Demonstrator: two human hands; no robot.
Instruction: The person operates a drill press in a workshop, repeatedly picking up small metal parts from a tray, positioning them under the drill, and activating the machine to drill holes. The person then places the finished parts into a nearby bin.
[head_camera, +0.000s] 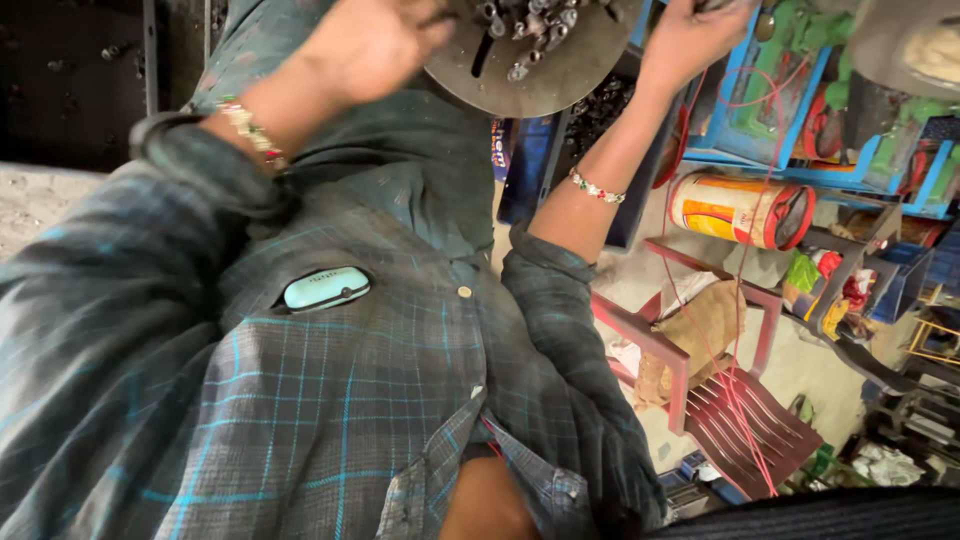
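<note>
The round metal disc (530, 60) (loaded with small parts) is gripped at nine o'clock by the left hand (375, 40); the right hand (690, 35) is closed at three o'clock, its hold unclear.

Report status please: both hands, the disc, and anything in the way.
Left hand gripping metal disc at its edge. Right hand at disc's other side, grip unclear. Small metal parts piled on disc. Red cord hanging beside right arm.

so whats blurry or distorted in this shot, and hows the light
Head view: the left hand is motion-blurred and cut by the top edge; the right hand is also cropped there. The round metal plate is sharper. The checked shirt bulges from wide-angle distortion. The light is soft and even, without harsh glare.
</note>
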